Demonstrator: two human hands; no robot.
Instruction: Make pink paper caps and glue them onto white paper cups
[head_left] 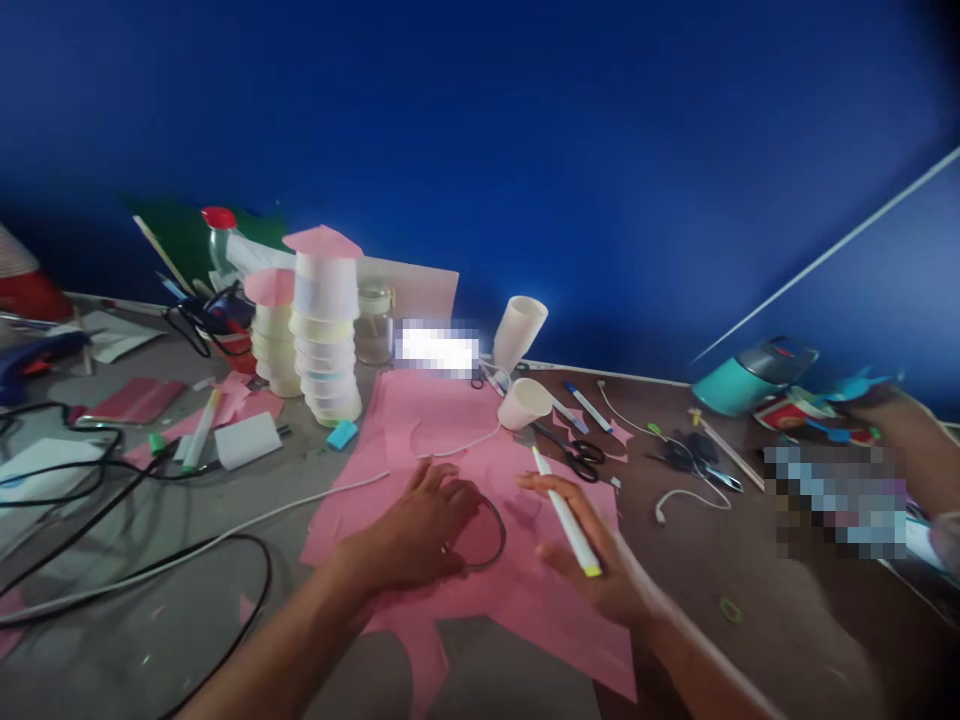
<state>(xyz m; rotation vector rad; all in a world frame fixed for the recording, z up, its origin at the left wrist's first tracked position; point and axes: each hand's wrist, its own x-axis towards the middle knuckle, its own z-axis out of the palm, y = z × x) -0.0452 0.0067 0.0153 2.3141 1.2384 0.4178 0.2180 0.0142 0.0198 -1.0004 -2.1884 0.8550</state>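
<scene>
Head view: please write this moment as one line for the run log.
left hand: over pink paper | right hand: holding marker | scissors: beyond right hand | cup stacks: upright

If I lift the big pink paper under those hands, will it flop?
Probably: the pink paper looks thin, so it may sag and feel light for its size. But the left hand over it might pin it down.

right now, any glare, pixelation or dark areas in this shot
Head view, centre: a blown-out, pixelated white patch beyond the pink paper; head view, right: another pixelated patch hides detail; head view, top: the blue wall darkens toward the right corner; head view, front: the white marker in the right hand fairly clear.
</scene>
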